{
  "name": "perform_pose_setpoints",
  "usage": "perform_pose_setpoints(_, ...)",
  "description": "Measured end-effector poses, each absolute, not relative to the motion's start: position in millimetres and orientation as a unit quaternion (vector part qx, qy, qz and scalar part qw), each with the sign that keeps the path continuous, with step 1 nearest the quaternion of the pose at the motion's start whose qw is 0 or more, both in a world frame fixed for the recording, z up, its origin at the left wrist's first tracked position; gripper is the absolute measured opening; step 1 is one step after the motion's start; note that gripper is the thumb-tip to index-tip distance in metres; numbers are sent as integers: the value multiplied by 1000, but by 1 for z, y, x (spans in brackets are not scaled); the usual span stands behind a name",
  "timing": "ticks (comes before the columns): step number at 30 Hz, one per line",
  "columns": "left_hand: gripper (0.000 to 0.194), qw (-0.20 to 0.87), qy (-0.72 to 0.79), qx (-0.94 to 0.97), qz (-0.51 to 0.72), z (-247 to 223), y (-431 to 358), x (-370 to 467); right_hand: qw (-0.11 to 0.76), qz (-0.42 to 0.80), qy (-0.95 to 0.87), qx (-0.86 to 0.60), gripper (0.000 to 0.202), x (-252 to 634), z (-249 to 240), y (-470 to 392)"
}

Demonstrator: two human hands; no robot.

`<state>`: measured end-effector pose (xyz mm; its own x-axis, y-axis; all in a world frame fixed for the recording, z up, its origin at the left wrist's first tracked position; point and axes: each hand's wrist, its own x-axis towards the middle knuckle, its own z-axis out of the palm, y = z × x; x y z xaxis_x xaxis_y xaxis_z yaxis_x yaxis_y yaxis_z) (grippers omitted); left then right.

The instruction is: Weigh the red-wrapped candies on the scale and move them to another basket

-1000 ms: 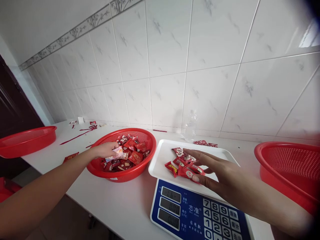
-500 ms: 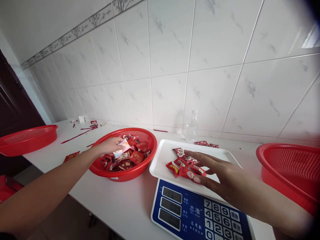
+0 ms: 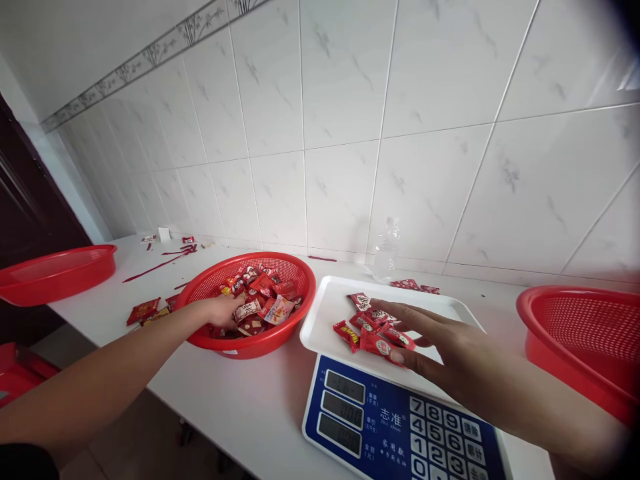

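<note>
My left hand [image 3: 226, 311] reaches into a red perforated basket [image 3: 300, 313], its fingertips hidden among wrapped candies [image 3: 249, 309] in mostly red wrappers. To the right of those fingers, a pale pink-and-white packet [image 3: 280, 309] lies on top of the pile. Fingers spread, my right hand [image 3: 440, 337] rests over the white tray [image 3: 320, 333] of a digital scale. Several red-wrapped candies [image 3: 365, 325] lie beneath and beside its fingertips, the thumb touching one of them. Below the tray is the scale's blue panel [image 3: 370, 413] with displays and number keys.
Another red basket [image 3: 540, 333] stands at the right, and a third [image 3: 60, 273] at the table's far left. A clear plastic bottle [image 3: 386, 250] stands behind the tray near the tiled wall. Loose packets [image 3: 144, 311] and dark red strips [image 3: 170, 263] lie on the white table.
The pink-and-white packet that my left hand held now lies on the pile. My left hand has dipped lower among the candies. My right hand stays over the tray.
</note>
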<state>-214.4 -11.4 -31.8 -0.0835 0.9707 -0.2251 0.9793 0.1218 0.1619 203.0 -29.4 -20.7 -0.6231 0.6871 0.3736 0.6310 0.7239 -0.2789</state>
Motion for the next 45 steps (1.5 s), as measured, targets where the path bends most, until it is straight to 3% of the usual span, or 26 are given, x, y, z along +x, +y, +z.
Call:
perform_pose_setpoints(11,21,188,730,652,-76,-33,-17,-207,216,59,-904,-365,54,202,-19,-32)
perform_pose_setpoints(18,19,141,754,640,29,-32,-18,-209,231,70,-899,-366,54,200,-14,-36)
perform_pose_setpoints(24,19,67,739,642,194,7,-15,-188,240,38,-894,-375,52,202,-17,-30)
perform_pose_setpoints(26,24,110,693,664,259,18,-21,-159,242,36,-886,-395,50,201,-16,-29)
perform_pose_setpoints(28,35,287,581,647,402,22,-31,-120,254,49,-873,-415,47,198,-12,-31)
perform_pose_setpoints(30,39,386,496,626,462,20,-42,-81,282,89,-857,-422,41,195,-5,-36)
perform_pose_setpoints(37,26,479,308,650,503,7,-57,9,384,200,-815,-385,46,191,13,-46)
perform_pose_setpoints(45,30,495,252,659,507,2,-31,28,468,206,-758,-404,50,193,9,-40)
